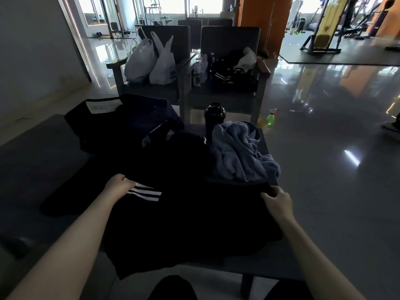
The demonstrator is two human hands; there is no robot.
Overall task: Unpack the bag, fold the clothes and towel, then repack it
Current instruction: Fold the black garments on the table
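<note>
A black garment (190, 221) with white stripes lies spread on the grey bench (28, 169) in front of me. My left hand (118, 185) grips its cloth beside the white stripes. My right hand (276, 200) pinches the garment's far right edge. A crumpled blue-grey towel (240, 154) is heaped just beyond my right hand. Behind the garment lies a dark bag (121, 124) with a white label, partly covered by more dark clothing. A black shaker bottle (214, 118) stands upright between the bag and the towel.
Two grey armchairs (229, 61) stand beyond the bench, one with white plastic bags (149, 61), one with a dark jacket. A green spray bottle (271, 119) sits on the glossy floor at right. Gym machines fill the background. My knees show at the bottom edge.
</note>
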